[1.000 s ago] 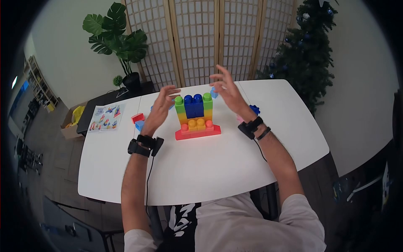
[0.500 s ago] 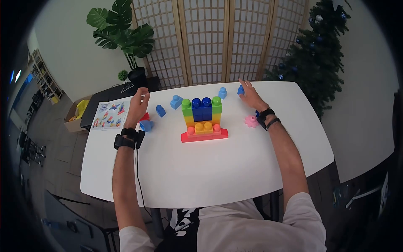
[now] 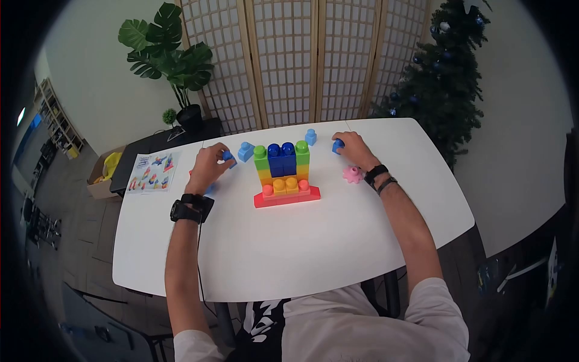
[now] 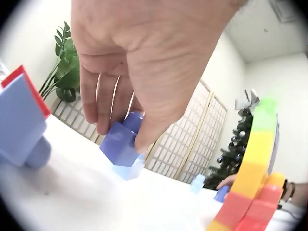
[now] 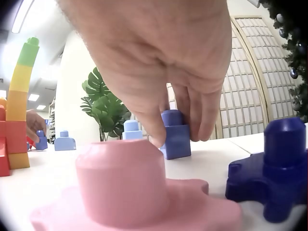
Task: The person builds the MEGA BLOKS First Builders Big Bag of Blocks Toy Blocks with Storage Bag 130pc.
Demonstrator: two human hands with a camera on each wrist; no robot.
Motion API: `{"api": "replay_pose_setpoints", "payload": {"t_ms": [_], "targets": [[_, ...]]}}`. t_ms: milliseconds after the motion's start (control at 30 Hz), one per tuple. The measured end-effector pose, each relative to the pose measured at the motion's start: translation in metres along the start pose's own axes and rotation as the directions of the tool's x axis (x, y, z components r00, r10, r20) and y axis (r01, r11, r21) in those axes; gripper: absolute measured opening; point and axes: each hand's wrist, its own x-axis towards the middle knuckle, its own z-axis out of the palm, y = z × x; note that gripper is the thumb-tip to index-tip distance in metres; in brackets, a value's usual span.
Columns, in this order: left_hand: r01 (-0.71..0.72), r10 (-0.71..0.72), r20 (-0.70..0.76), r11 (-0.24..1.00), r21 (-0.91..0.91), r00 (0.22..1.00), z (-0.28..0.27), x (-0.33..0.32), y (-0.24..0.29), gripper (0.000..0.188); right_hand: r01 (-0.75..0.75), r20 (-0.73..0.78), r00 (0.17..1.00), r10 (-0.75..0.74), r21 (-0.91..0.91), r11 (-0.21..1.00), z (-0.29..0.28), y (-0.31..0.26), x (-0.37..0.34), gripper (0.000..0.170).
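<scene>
My left hand (image 3: 208,167) reaches down at the left of the table, its thumb and fingers pinching a small blue toy block (image 4: 119,146) with one stud. On the right, my right hand (image 3: 357,152) holds a matching blue block (image 5: 177,142) between thumb and fingers, low at the tabletop. Between the hands stands a built block structure (image 3: 282,163): red base, orange and yellow middle, green and dark blue top. A pink gear-shaped piece (image 3: 352,175) lies by my right wrist, with a dark blue gear-shaped piece (image 5: 269,168) beside it in the right wrist view.
Light blue blocks sit behind the structure, one rounded (image 3: 245,151) and one small (image 3: 310,137). Near my left wrist are a light blue piece (image 4: 21,120) and a red piece (image 4: 41,98). A printed picture sheet (image 3: 151,173) lies at the white table's (image 3: 265,253) left edge.
Both hands have moved apart from above the structure, out to either side, then down to the blue blocks. Each hand's fingers have closed around one. The structure stands as before.
</scene>
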Motion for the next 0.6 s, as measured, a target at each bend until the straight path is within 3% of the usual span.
{"api": "replay_pose_setpoints", "payload": {"t_ms": [67,133,267,333,400,600], "targets": [[-0.1,0.07,-0.137,0.969,-0.224,0.988,-0.02,0.006,0.027,0.037,-0.005,0.032,0.999,0.003,0.038,0.999,-0.008,-0.011,-0.004,0.044],[-0.183,0.114,-0.181,0.885,-0.428,0.977,-0.042,0.01,0.06,0.037,-0.196,0.121,0.977,0.176,0.181,0.964,-0.02,-0.027,-0.005,0.04],[-0.261,0.221,-0.14,0.768,-0.584,0.965,-0.063,0.008,0.117,0.038,-0.14,0.072,0.99,0.124,0.297,0.945,-0.025,-0.037,0.005,0.039],[-0.281,0.265,-0.115,0.763,-0.581,0.957,-0.06,0.007,0.131,0.039,-0.064,-0.023,0.996,0.086,0.48,0.875,-0.031,-0.051,0.01,0.041],[-0.333,0.335,-0.104,0.753,-0.567,0.936,-0.046,0.01,0.133,0.041,-0.01,-0.073,0.996,0.054,0.505,0.863,-0.047,-0.075,0.012,0.042],[-0.264,0.288,-0.035,0.814,-0.517,0.957,-0.018,0.004,0.128,0.04,0.218,-0.22,0.971,-0.098,0.635,0.741,-0.081,-0.132,0.012,0.045]]}}
